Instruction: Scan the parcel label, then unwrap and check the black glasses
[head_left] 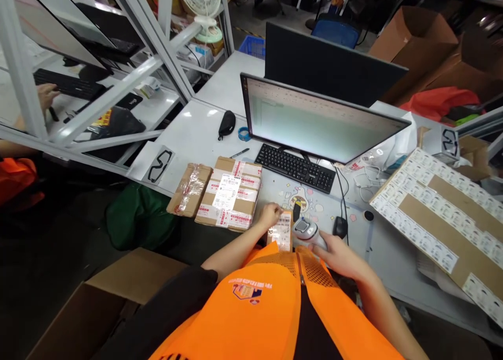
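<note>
My right hand point(335, 251) is wrapped around the handle of a grey-and-white barcode scanner point(308, 231), its head just right of a small cardboard box point(280, 231) with a white label. My left hand point(271, 214) has its fingers curled at the upper left edge of this small box, gripping it. The box's lower end is partly hidden by the orange vest I wear. Left of my hand lies a larger taped cardboard box point(241, 207) bearing a white shipping label, and a flatter brown parcel point(190, 190) sits against its left side.
A monitor point(314, 119) and black keyboard point(295, 167) stand ahead; a mouse point(340, 227) lies right. A cardboard sheet covered in labels point(444, 218) leans over the right side. An open carton point(137, 276) stands at lower left. Another person's hand point(47, 95) is beyond the metal frame.
</note>
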Available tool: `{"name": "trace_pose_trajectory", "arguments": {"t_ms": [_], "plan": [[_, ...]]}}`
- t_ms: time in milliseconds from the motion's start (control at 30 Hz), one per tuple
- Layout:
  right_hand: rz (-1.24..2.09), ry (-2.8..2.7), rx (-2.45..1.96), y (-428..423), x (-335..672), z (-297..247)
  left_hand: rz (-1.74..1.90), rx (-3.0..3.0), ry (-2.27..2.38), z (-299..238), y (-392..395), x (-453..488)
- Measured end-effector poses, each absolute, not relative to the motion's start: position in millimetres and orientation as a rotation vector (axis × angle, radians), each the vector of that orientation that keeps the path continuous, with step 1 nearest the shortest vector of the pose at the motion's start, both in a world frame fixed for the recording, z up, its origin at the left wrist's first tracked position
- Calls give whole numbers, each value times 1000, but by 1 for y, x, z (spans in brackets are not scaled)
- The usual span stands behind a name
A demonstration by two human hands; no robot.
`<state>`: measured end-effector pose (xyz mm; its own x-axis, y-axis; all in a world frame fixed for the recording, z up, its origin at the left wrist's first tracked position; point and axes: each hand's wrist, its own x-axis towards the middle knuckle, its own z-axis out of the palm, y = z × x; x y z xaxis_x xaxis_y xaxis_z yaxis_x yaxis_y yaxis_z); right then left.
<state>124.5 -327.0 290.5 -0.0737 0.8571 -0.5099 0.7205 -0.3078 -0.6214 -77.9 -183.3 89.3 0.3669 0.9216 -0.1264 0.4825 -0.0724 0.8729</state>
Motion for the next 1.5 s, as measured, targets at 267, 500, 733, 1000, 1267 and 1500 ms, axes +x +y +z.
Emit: {"name": "trace_pose_trajectory", "arguments": {"t_ms": [267, 500, 733, 1000, 1267, 1500], "plan": [[1318, -1746, -2072, -328, 131, 275, 145, 1899, 1149, 79, -144, -80], [1298, -1774, -2099, -332, 132, 264, -276, 2086, 1107, 92, -122, -71], [1355, -1798, -2151, -330, 130, 260, -579, 2160, 1127, 107, -123, -60], [1350, -1782, -2094, -323, 132, 262, -661, 2232, 1110, 121, -127, -61], [1353, -1812, -2137, -318, 124, 271, -587, 2264, 1012, 124, -122, -67], [1361, -1855, -2138, -310, 116, 274, -569, 2236, 1024, 118, -119, -65]]}}
